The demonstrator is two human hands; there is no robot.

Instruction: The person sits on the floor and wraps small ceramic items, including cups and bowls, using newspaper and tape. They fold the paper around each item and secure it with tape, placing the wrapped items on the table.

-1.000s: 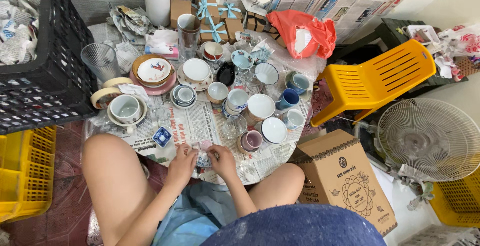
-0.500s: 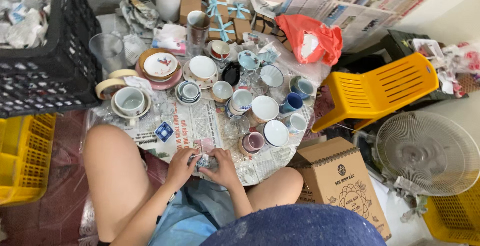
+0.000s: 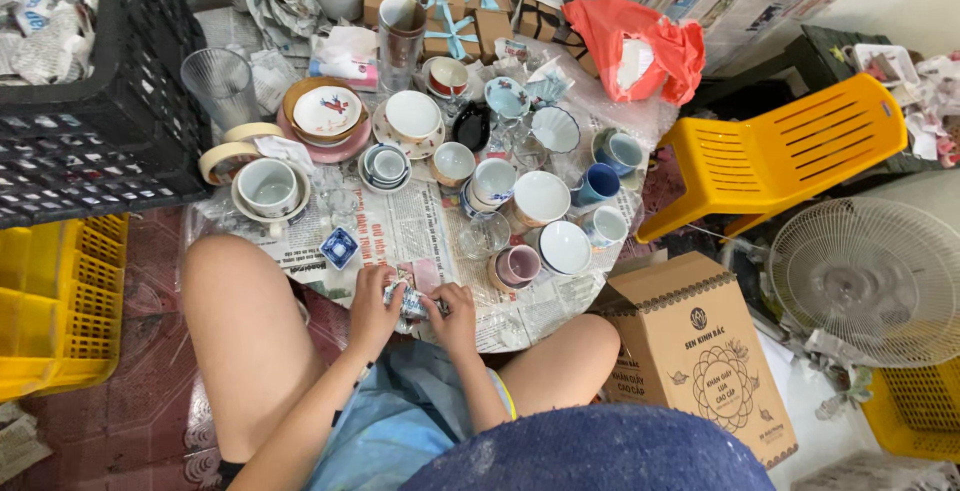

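Surface: newspaper-covered table (image 3: 420,236) crowded with cups, floor-level room | Object: small patterned dish (image 3: 409,300) between both hands | left hand (image 3: 373,301), right hand (image 3: 457,313): fingers curled, gripping it.

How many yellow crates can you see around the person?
2: one yellow crate on the floor at the left edge, below the black crate; another at the lower right corner under the white fan. Others may be hidden.

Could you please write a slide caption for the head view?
Both hands hold a small patterned piece over a newspaper-covered table crowded with cups and bowls.
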